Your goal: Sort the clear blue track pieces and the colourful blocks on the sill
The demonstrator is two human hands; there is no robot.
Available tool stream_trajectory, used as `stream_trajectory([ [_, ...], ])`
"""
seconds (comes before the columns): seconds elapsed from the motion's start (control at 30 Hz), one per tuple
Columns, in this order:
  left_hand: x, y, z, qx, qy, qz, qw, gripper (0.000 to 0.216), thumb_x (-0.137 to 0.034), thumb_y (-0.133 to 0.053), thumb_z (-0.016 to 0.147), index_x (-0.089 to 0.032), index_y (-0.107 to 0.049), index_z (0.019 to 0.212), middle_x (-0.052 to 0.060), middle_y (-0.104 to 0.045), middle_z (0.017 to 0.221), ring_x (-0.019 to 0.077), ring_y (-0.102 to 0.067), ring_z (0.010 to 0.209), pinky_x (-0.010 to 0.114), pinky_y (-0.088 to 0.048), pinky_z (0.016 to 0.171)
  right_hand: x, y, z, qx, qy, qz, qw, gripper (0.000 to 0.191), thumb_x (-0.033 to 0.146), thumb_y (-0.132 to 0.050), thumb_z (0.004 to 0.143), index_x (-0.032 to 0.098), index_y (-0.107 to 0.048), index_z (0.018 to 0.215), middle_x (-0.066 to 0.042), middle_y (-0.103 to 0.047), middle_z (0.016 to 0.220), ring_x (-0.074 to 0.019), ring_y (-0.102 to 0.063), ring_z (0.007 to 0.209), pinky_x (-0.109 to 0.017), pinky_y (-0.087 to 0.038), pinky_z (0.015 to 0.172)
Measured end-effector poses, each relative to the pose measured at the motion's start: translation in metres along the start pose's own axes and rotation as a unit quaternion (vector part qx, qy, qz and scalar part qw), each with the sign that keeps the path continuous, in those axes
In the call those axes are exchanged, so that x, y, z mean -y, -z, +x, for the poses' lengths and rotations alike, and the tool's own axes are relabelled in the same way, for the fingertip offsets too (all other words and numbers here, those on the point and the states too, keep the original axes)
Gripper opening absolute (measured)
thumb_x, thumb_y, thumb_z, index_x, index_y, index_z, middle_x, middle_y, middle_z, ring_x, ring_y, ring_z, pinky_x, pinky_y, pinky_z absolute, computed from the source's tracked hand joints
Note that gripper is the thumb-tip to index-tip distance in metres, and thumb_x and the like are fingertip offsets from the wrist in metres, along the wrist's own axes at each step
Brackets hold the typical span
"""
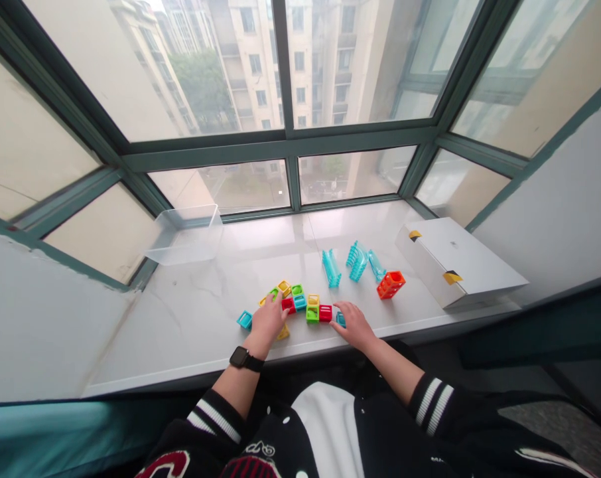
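The left hand (269, 320) lies palm down on the sill (191, 318), its fingers reaching far and right onto the left end of a row of blocks (306, 305). The fingertips rest on a red block (288, 305); whether they pinch it or only touch it I cannot tell. The right hand (353, 323) lies flat and loosely spread at the row's right end, its fingertips touching a teal block (340, 319). The row runs left to right between the two hands, just beyond the fingers, and each hand is about as near to its own end. A yellow piece (283, 333) peeks from under the left hand, and a lone teal cube (244, 320) sits just left of it. A black watch (241, 358) circles the left wrist. Farther off to the right stand ribbed teal pieces (332, 267) and an orange block (391, 284). A white box (454, 262) lies beyond those, and a clear tub (186, 234) sits far left by the window.
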State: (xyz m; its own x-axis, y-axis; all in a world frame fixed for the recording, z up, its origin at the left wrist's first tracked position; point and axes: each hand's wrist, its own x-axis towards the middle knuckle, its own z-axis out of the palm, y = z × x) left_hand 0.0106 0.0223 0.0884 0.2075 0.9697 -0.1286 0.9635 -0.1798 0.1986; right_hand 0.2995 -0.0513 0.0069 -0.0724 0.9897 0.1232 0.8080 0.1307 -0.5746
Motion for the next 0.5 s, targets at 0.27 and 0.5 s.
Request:
stream_trajectory([
  [0.27,0.073,0.006,-0.019,-0.156,0.049,-0.12,0.979,0.041,-0.043,-0.048,0.104,-0.022,-0.066,0.133,0.011,-0.073,0.123,0.0256,-0.071,0.1,0.038,-0.056,0.091,0.014,-0.03,-0.002,-0.031,0.038,0.048,0.998,0.062,0.035,-0.061,0.095,0.022,-0.043,0.154,-0.02,-0.052,0.151,-0.0388,-0.047,0.142,-0.064,-0.039,0.121],
  [0.5,0.104,-0.001,-0.033,-0.197,0.029,-0.101,0.975,0.042,-0.044,-0.043,0.104,-0.021,-0.065,0.131,0.011,-0.073,0.118,0.0281,-0.067,0.109,0.041,-0.052,0.104,0.035,-0.042,0.015,0.013,0.049,0.045,0.998,0.073,0.038,-0.065,0.093,0.021,-0.038,0.158,-0.021,-0.042,0.161,-0.0412,-0.036,0.153,-0.064,-0.034,0.124],
])
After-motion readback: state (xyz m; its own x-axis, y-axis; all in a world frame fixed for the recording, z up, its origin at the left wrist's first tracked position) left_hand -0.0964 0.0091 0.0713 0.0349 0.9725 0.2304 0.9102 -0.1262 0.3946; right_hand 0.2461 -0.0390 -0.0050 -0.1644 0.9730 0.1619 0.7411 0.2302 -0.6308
